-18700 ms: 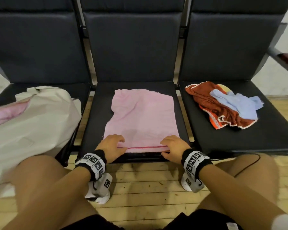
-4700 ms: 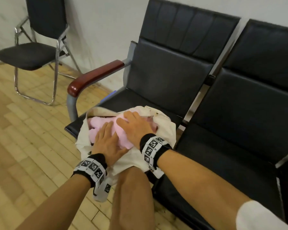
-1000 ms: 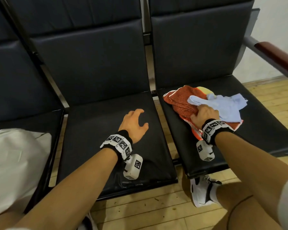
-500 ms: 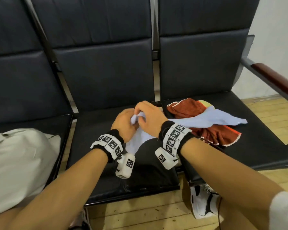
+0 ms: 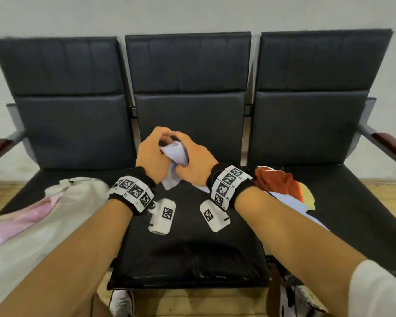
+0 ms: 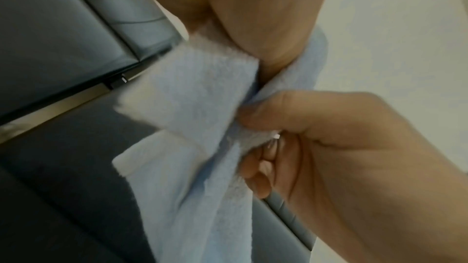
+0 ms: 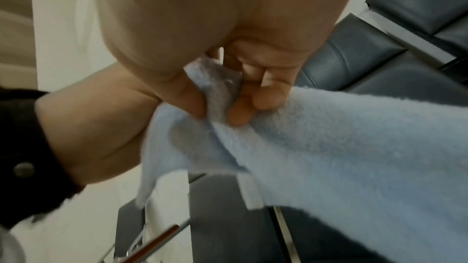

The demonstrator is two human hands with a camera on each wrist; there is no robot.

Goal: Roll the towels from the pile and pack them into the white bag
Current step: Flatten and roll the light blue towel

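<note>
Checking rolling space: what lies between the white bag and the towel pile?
In the head view, only the bare middle seat; both hands hold the blue towel above it.

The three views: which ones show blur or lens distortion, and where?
Head view: sharp but wide-angle, the chair backs bow outward. Left wrist view: motion-blurred along the edges of the light blue towel. Right wrist view: the right hand is soft and close, the towel's pile clearer.
</note>
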